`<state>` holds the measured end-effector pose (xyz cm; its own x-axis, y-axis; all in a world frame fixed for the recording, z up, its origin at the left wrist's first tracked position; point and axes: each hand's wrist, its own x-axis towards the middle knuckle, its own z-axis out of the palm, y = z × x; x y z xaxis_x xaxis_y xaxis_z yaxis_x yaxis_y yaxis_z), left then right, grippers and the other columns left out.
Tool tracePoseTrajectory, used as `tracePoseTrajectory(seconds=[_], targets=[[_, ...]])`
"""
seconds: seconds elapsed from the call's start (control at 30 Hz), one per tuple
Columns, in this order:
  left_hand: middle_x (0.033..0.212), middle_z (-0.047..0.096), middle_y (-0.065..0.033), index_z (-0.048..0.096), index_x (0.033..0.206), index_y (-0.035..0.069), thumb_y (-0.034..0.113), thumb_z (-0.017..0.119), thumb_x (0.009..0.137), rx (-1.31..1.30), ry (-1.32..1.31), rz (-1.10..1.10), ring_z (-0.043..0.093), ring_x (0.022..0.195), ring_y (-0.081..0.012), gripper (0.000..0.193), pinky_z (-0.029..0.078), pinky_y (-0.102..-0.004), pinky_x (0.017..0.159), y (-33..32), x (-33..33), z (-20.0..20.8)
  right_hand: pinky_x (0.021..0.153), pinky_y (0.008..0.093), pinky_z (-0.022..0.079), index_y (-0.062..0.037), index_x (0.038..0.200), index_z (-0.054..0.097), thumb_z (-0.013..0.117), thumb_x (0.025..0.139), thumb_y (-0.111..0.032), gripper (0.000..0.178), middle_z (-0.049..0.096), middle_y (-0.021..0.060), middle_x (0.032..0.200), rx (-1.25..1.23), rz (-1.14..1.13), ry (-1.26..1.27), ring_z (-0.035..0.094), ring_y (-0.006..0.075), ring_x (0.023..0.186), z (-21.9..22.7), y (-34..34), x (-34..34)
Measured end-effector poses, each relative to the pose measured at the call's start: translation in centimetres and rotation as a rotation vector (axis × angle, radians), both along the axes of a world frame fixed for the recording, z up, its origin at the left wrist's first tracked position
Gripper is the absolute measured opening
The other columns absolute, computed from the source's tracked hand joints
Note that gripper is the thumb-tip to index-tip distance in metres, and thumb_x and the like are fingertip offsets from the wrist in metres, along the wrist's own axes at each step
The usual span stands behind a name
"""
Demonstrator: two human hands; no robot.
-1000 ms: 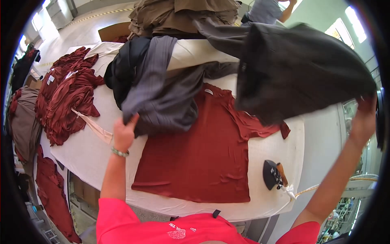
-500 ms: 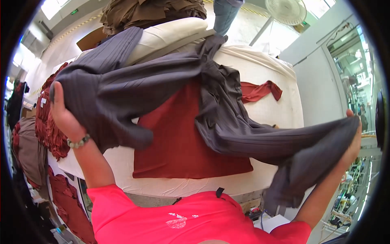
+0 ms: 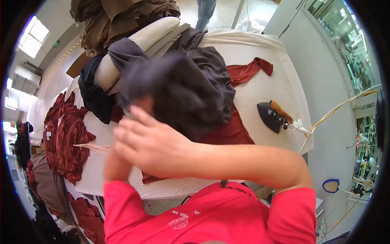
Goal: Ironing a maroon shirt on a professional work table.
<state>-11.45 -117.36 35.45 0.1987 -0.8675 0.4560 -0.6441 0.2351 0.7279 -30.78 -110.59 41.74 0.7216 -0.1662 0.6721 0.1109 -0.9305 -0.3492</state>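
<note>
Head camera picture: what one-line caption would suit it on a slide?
Both hands bunch a dark grey garment above a red shirt on a white ironing table, iron alongside.

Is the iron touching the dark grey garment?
Apart. The head view shows the iron lying alone on the white table cover, with a bare strip of cover between it and the dark grey garment.

The dark grey garment (image 3: 191, 89) bunched in the middle of the ironing table (image 3: 260, 61) is soft, matt woven cloth, blurred where it meets the right hand (image 3: 150, 142). The red garment (image 3: 239, 126) under it looks like smooth matt knit. The table's cover is plain off-white padded fabric. Near the right edge, the iron (image 3: 273, 116) has a dark glossy body and a wooden-looking handle.
</note>
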Motion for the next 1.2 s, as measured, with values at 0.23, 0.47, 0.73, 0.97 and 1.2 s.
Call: tracePoseTrajectory(seconds=[0.23, 0.47, 0.73, 0.97, 1.2], targets=[[0.14, 0.056, -0.0203, 0.047, 0.138, -0.002, 0.034, 0.081, 0.076, -0.38, -0.278, 0.848, 0.052, 0.131, -0.0332, 0.08, 0.044, -0.0437, 0.11, -5.3, 29.5, 11.7, 0.081, 0.0376, 0.062, -0.0064, 0.113, 0.071, 0.072, 0.09, -0.006, 0.023, 0.074, 0.0122, 0.107, 0.256, -0.243, 0.222, 0.074, 0.0287, 0.097, -8.1, -1.6, -14.0], [0.125, 0.071, -0.018, 0.065, 0.124, -0.002, 0.019, 0.071, 0.09, -0.555, -0.763, 1.052, 0.068, 0.117, -0.0325, 0.04, 0.054, -0.0441, 0.102, 6.6, 38.1, 6.7, 0.082, 0.0412, 0.058, -0.0027, 0.114, 0.071, 0.065, 0.096, -0.004, 0.018, 0.073, 0.0165, 0.106, 0.575, -0.865, 0.515, 0.072, 0.0359, 0.094, -19.1, -0.8, -30.4], [0.137, 0.067, -0.0184, 0.06, 0.14, -0.003, 0.015, 0.067, 0.097, -0.171, -0.02, 0.6, 0.067, 0.121, -0.0295, 0.047, 0.05, -0.0378, 0.108, 17.5, 27.8, -16.2, 0.08, 0.0343, 0.057, -0.0014, 0.113, 0.071, 0.072, 0.097, -0.017, 0.023, 0.074, 0.0133, 0.101, 1.033, -1.263, 0.424, 0.072, 0.0233, 0.088, -26.0, 5.7, -38.3], [0.131, 0.069, -0.013, 0.064, 0.134, 0.0, 0.012, 0.07, 0.095, -0.089, -0.546, 0.471, 0.065, 0.119, -0.029, 0.041, 0.048, -0.0396, 0.11, 20.6, 25.3, -17.4, 0.076, 0.0324, 0.056, -0.001, 0.105, 0.07, 0.077, 0.094, -0.02, 0.023, 0.074, 0.0101, 0.089, 1.186, -1.322, 0.253, 0.069, 0.0191, 0.079, -27.5, 6.3, -37.4], [0.129, 0.069, -0.0115, 0.064, 0.136, 0.001, 0.019, 0.07, 0.097, 0.344, -0.604, 0.719, 0.065, 0.117, -0.0286, 0.043, 0.05, -0.0401, 0.105, 21.8, 29.0, -24.7, 0.075, 0.0354, 0.056, -0.0016, 0.101, 0.067, 0.076, 0.09, -0.014, 0.019, 0.071, 0.0117, 0.094, 1.126, -1.425, 0.319, 0.071, 0.0225, 0.079, -27.4, 6.3, -37.4]])
